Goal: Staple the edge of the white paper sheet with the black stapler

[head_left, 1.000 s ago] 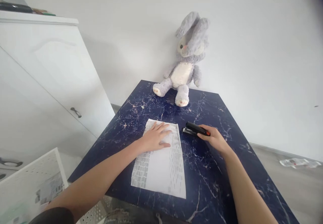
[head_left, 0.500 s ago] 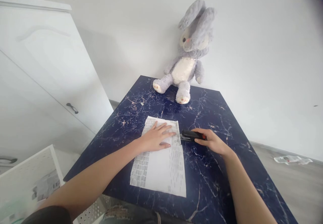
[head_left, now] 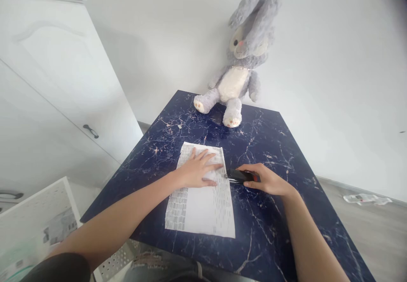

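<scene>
Printed paper (head_left: 206,212) lies on the dark blue marbled table (head_left: 260,146), its sides covered in rows of print around a blank middle. My left hand (head_left: 197,171) rests flat on its upper part with the fingers spread. To the right, my right hand (head_left: 265,179) is wrapped round a black stapler (head_left: 239,176) with a bit of red near its back end. The stapler's front end meets the paper's right edge, beside my left fingertips. Whether its jaws are pressed together is too small to tell.
A grey plush rabbit (head_left: 235,82) sits at the table's far edge against the wall. On the left are a white cabinet (head_left: 57,82) and a white perforated basket (head_left: 71,201). A plastic packet (head_left: 367,199) lies on the floor at right.
The stapler and my right hand have shifted slightly down and left along the paper's right edge. My left hand stays spread on the paper. The camera view has shifted a little.
</scene>
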The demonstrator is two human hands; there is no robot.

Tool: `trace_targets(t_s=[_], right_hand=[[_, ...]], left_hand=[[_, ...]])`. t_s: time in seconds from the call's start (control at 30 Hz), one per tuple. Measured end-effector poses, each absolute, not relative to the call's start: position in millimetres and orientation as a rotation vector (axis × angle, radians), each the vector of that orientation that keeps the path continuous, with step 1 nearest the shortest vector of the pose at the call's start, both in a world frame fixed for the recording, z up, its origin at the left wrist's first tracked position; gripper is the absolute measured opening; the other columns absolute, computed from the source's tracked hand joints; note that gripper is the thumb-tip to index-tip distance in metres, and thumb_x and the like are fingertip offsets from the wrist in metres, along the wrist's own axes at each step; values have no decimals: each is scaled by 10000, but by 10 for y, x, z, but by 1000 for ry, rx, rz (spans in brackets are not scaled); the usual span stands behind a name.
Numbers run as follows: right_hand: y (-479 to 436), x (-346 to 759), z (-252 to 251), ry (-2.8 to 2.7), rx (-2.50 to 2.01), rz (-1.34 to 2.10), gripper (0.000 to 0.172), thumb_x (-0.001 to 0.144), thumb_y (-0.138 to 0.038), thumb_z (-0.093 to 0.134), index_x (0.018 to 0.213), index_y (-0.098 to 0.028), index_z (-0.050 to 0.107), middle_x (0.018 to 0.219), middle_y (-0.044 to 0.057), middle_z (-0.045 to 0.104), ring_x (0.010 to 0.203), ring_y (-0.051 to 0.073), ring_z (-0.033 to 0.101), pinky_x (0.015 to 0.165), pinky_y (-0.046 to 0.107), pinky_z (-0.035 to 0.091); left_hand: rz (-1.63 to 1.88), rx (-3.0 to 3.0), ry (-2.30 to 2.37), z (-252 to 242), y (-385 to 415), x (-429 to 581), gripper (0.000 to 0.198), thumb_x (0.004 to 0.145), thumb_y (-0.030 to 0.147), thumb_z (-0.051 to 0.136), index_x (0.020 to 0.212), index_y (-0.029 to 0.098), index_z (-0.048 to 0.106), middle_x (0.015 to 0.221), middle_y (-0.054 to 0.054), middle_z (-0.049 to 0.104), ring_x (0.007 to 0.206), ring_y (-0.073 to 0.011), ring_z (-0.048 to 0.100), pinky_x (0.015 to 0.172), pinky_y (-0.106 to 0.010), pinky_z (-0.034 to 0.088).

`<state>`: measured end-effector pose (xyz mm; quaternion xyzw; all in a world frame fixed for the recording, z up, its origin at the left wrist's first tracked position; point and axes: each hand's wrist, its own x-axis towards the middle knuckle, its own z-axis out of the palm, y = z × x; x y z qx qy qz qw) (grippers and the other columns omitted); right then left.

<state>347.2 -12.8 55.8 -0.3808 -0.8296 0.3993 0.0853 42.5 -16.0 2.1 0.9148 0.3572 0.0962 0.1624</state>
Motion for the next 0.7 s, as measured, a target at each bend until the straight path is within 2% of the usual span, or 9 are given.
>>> trace_targets(t_s=[0.13,0.33,0.57,0.7], right_hand=[[-156,3422,567,-2495,-1051,1231,323,887,-368,661,1181,-232,653,1093,49,706,899,218,641,781,323,479],[-209,3266,538,-2547,-1031,1128,259,882,-286,647,1129,-217,616,1026,43,678,855,203,606,757,318,464],[-262,3115,541,-2493,-986,1059,204,874,-239,640,1074,-220,604,1085,61,614,936,221,577,842,366,474],[-282,3067,544,-2452,-974,1087,245,888,-319,648,1110,-224,607,1070,67,610,943,230,569,838,368,472]], left_hand=[[296,2593,1032,5,-152,427,711,895,707,486,1518,379,389,1655,-61,228,1520,-418,111,1156,-710,-63],[272,2593,925,15,-172,444,750,892,721,471,1541,371,336,1650,-59,249,1528,-378,123,1165,-684,-78],[289,2600,913,18,-228,523,761,889,728,466,1537,347,344,1645,-82,261,1526,-369,150,1164,-682,-80],[278,2603,899,-1,-254,574,808,880,749,452,1542,300,335,1644,-106,258,1522,-350,182,1181,-652,-75]])
